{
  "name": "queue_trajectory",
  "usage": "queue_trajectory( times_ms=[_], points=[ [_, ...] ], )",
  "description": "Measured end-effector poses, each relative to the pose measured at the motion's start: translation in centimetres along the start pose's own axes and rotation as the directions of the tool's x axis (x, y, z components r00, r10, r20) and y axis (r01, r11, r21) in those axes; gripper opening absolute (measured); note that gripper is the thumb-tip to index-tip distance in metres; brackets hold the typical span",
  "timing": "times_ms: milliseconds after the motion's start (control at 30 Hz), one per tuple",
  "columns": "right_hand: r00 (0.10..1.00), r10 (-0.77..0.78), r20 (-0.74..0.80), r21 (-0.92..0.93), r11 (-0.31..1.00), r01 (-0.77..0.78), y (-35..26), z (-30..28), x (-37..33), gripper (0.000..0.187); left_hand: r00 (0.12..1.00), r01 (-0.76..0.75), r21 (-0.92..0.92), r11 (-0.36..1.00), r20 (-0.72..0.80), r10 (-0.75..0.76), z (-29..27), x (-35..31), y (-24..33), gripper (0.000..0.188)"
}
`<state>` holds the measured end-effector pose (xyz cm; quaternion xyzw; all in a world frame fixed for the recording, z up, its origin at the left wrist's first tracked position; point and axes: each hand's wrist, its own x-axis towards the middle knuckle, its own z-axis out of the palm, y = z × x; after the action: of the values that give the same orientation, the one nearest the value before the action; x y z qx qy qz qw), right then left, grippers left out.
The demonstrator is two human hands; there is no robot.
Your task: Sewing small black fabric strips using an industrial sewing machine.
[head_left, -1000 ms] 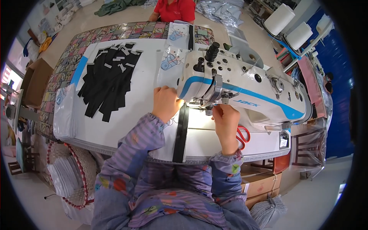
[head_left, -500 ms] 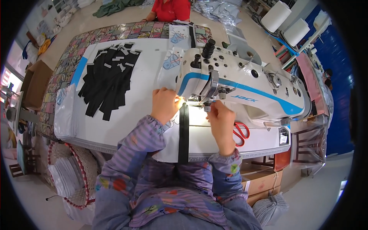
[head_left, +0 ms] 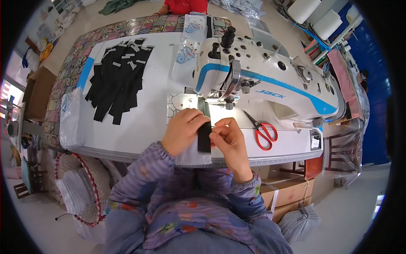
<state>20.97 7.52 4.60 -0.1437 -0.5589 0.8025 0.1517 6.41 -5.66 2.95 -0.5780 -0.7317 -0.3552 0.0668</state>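
Observation:
My left hand [head_left: 182, 132] lies on the white printed sheet [head_left: 179, 100], its fingers pinching the left side of a black strip [head_left: 204, 142]. My right hand [head_left: 231, 144] is closed at the strip's right edge, fingertips bent together against it. The strip runs toward me from below the needle area of the white and blue sewing machine [head_left: 262, 86]; its near end now lies on the sheet, short of the table edge. Part of the strip is hidden by my left fingers. Red-handled scissors [head_left: 265, 134] rest to the right of my right hand.
A pile of black strips [head_left: 120, 80] with pale ends is spread on the left of the table. White sheets [head_left: 72, 122] hang at its left edge. Cardboard boxes [head_left: 287, 192] stand below right, a woven basket [head_left: 91, 186] below left. Someone in a red shirt [head_left: 186, 6] sits opposite.
Both hands have come away from the needle area toward me. The black strip's near end, which reached the table edge, now lies farther in. The scissors are fully uncovered.

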Motion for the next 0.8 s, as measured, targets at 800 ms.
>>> queue_trajectory(
  times_ms=[800],
  points=[
    [0.861,-0.387,0.329,-0.872,0.226,0.435,2.4,0.2,-4.2,0.03,0.993,0.036,0.135,0.99,0.107,-0.051,0.4,-1.8,1.3,0.04]
  ],
)
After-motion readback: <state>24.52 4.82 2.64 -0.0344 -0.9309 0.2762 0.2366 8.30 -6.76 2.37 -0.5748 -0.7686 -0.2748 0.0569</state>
